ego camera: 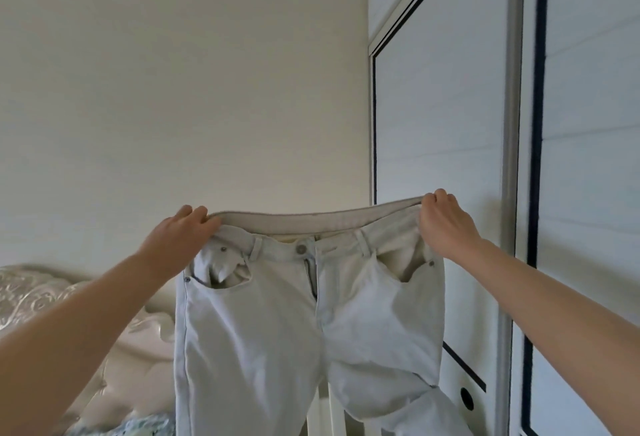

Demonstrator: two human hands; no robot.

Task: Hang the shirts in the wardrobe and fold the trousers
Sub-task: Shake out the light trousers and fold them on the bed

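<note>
While held up in the air beside the wardrobe point(440, 124), the trousers point(311, 314) hang from the waistband point(311, 221), fly side toward the camera, legs dropping out of view. Left hand point(180, 231) pinches one waistband corner, right hand point(446, 224) the other; the fingers point(194, 214) of both are clamped on the cloth. Judgement: pale denim, soft, limp, moderately heavy, neither slippery nor fragile. The thick waistband corners offer the firmest hold. A bed point(41, 297) lies lower left.
</note>
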